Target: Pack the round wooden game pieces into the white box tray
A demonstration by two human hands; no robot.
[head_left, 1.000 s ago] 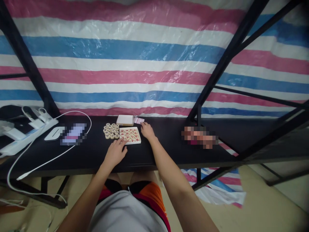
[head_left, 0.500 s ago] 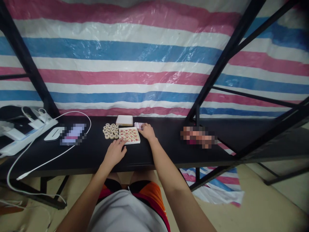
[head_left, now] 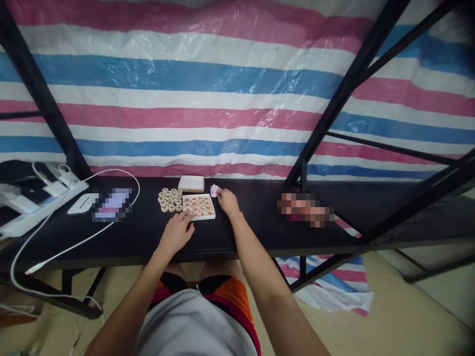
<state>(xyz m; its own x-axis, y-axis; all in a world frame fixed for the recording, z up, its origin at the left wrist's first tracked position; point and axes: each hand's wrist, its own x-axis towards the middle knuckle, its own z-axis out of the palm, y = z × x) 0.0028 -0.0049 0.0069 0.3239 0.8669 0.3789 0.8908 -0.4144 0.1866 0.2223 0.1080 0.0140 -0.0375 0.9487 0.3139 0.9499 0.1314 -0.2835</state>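
A shallow white box point(head_left: 214, 214) on the black table holds a layer of round Chinese chess pieces point(head_left: 199, 203) with red characters. My left hand point(head_left: 178, 231) rests at the box's near left corner, its fingers spread and the tips at the edge of the box. To the right of the box, my right hand point(head_left: 227, 201) pinches a small folded paper sheet point(head_left: 214, 190) with pinkish-purple markings. The sheet looks bent and tilted up from the table; its near edge is hidden by the fingers.
Dark-lettered chess pieces point(head_left: 169, 200) stand grouped left of the box. A white box lid point(head_left: 191, 183) lies behind. Farther left are a blurred-out phone point(head_left: 112, 204), a white cable point(head_left: 70, 254) and a power strip point(head_left: 44, 205). A pixelated object point(head_left: 305, 209) lies right, near a black frame post.
The paper sheet lay flat under my right hand's fingers; now it is pinched, bent and raised at an angle. My left hand stays at the box.
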